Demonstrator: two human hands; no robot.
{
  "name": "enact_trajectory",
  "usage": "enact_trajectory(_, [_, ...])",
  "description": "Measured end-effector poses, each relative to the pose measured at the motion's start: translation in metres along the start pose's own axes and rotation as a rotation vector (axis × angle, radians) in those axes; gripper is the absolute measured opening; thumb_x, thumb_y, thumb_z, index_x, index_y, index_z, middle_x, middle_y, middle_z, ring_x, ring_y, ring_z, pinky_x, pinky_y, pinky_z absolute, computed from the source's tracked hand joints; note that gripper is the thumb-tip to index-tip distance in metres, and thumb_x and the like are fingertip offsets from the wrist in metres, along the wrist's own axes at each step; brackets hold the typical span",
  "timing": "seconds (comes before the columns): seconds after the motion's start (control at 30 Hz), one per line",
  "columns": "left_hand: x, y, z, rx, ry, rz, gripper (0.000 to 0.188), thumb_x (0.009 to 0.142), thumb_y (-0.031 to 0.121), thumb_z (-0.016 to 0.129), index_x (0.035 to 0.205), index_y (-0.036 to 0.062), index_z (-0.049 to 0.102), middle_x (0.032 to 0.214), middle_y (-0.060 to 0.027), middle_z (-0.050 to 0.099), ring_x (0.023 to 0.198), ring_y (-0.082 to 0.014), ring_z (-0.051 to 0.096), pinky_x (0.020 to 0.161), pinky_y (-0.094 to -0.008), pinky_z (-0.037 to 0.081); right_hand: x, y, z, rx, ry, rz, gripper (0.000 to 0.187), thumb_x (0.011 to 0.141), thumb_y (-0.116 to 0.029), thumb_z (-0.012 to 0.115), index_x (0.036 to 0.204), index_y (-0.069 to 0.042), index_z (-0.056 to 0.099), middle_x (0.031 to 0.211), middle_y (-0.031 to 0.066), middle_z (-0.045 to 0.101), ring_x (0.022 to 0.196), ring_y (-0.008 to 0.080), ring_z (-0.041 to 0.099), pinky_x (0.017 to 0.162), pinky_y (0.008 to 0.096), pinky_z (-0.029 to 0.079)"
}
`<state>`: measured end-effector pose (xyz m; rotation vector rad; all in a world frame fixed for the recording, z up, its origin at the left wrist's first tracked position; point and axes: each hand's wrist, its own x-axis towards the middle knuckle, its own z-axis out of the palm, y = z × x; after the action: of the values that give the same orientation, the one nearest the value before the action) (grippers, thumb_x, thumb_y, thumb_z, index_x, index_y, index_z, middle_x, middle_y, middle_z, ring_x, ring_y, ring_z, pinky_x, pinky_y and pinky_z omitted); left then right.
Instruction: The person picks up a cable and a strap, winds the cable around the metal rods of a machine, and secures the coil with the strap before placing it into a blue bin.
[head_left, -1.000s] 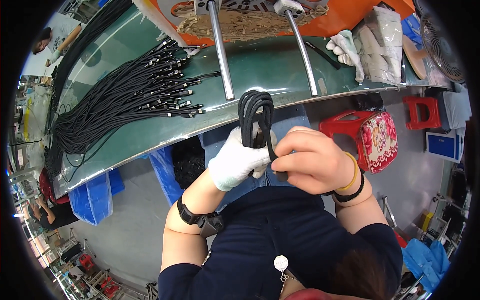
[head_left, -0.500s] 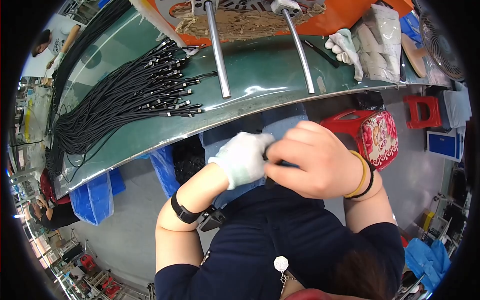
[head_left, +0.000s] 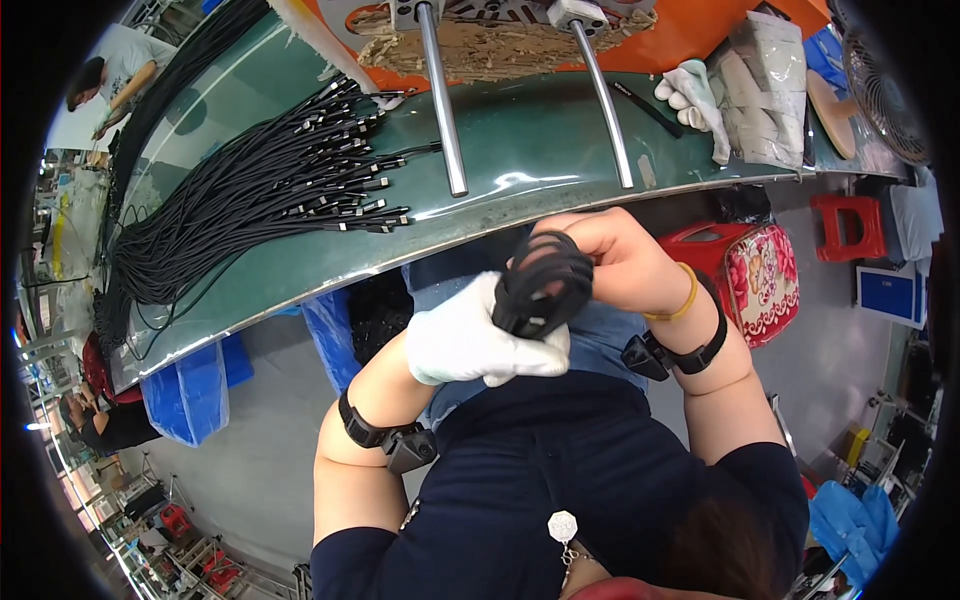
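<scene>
A coiled black cable (head_left: 546, 285) is held up in front of my body, just off the near edge of the green worktable (head_left: 500, 130). My left hand (head_left: 470, 335), in a white glove, is closed round the lower left side of the coil. On its upper right side my bare right hand (head_left: 625, 262) grips the same coil, with the fingertips partly hidden behind the loops. A large bundle of black cables (head_left: 240, 195) lies on the table to the left, its metal-tipped plugs pointing right.
Two metal rods (head_left: 446, 125) extend from an orange machine (head_left: 690, 50) over the table. A white glove (head_left: 690, 100), a plastic-wrapped pack (head_left: 762, 95) and a fan (head_left: 885, 85) are at the far right. Below stand a flowered cushion (head_left: 765, 285) and a red stool (head_left: 855, 225). Another person (head_left: 120, 85) works far left.
My hands have turned, bringing the coiled cable into view between them; it was mostly hidden before. My right hand has moved up toward the table edge, my left slightly down.
</scene>
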<state>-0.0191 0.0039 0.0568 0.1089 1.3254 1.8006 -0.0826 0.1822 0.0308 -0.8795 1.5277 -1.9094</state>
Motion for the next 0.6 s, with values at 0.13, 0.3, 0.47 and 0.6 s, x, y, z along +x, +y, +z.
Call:
enact_trajectory(0.13, [0.001,-0.009,0.001,-0.191,0.296,0.167,0.011,0.073,0.011,0.067,0.073,0.0018,0.060,0.060,-0.0002,0.053,0.042,-0.0050,0.045,0.038,-0.0180,0.032,0.002,0.006,0.006,-0.462,0.109,-0.242,0.003,0.076,0.002,0.062,0.077,0.004,0.061,0.074,0.0078,0.058,0.068,0.0152,0.055,0.060,0.0250,0.042])
enact_trajectory(0.3, [0.008,-0.012,0.011,-0.114,0.691,0.195,0.011,0.076,0.005,0.062,0.073,0.0010,0.053,0.051,-0.0004,0.046,0.038,-0.0072,0.040,0.037,-0.0201,0.029,-0.003,0.018,0.015,-0.464,0.287,-0.231,0.004,0.076,0.002,0.063,0.078,0.005,0.061,0.072,0.0070,0.056,0.064,0.0145,0.051,0.058,0.0249,0.040])
enact_trajectory(0.47, [0.010,-0.014,0.012,-0.038,0.770,0.260,0.009,0.078,0.005,0.061,0.077,0.0013,0.054,0.052,0.0004,0.047,0.038,-0.0062,0.040,0.036,-0.0203,0.029,-0.011,0.019,0.014,-0.402,0.364,-0.204,0.005,0.076,0.002,0.063,0.078,0.005,0.061,0.071,0.0075,0.056,0.062,0.0139,0.051,0.056,0.0238,0.040])
enact_trajectory(0.6, [0.016,-0.023,0.008,0.095,0.852,0.287,0.008,0.077,0.005,0.062,0.082,0.0017,0.056,0.057,-0.0017,0.051,0.044,-0.0087,0.045,0.042,-0.0218,0.035,-0.019,0.018,0.028,-0.361,0.431,-0.148,0.007,0.075,0.002,0.065,0.079,0.006,0.062,0.070,0.0077,0.056,0.059,0.0133,0.050,0.053,0.0228,0.039])
